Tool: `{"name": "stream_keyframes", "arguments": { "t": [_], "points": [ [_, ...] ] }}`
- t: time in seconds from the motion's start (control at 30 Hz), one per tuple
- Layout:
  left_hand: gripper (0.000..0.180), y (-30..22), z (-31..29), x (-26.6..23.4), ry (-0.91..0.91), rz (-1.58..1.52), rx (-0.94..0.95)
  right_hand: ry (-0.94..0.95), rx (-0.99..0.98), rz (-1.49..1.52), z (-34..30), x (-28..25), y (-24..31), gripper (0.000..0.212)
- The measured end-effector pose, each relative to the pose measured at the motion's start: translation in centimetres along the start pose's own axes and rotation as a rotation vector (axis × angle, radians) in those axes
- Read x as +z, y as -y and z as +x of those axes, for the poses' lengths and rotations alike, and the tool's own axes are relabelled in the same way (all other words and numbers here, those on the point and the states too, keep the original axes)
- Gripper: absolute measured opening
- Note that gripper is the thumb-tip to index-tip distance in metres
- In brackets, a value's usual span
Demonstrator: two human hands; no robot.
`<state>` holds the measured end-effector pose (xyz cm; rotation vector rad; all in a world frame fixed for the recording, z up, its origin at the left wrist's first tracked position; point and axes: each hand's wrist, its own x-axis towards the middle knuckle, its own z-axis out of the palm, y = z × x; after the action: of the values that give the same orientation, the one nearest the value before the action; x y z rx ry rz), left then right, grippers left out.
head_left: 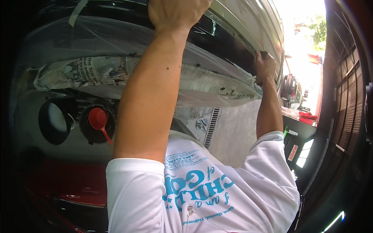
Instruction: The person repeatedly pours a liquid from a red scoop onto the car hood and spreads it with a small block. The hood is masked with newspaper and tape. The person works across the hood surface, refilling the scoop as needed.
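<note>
A glossy black car panel (229, 37) runs across the top beside a paler body section. My left hand (176, 12) reaches up over the car; the frame's top edge cuts off its fingers, so its grip is hidden. At the panel's right end, my right hand (266, 69) is closed round a small dark block (264, 55), against the bodywork. Clear plastic sheeting (105, 37) covers the lower car, with strips of newspaper (107, 69) along it. A piece of pale tape (77, 12) sticks to the far left part.
On the left floor stand a black bucket (52, 120) and a second dark bucket (86, 132) with a red dipper (98, 117) in it. A red car (70, 180) is behind me. A drain grate (211, 126), grey rag (201, 124) and dark cart (299, 136) lie to the right.
</note>
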<state>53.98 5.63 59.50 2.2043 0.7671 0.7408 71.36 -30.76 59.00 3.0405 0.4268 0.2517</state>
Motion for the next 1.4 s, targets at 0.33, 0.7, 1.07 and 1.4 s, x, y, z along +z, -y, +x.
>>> {"name": "stream_keyframes", "arguments": {
  "t": [0.33,0.7,1.07,1.4],
  "points": [
    [0.095,1.0,0.6,1.0,0.017,0.041,-0.016,0.128,0.077,0.061,-0.4,-2.2,6.2,0.050],
    [0.094,1.0,0.4,1.2,-0.021,0.080,-0.003,0.054,-0.100,-0.081,0.6,-1.2,4.1,0.048],
    [0.092,0.5,0.5,0.8,0.038,0.083,-0.037,0.110,-0.053,0.150,-0.3,-2.0,5.4,0.047],
    [0.093,0.4,0.6,0.2,0.097,0.086,-0.077,0.105,0.081,0.047,-0.3,-1.7,5.0,0.045]
  ]
}}
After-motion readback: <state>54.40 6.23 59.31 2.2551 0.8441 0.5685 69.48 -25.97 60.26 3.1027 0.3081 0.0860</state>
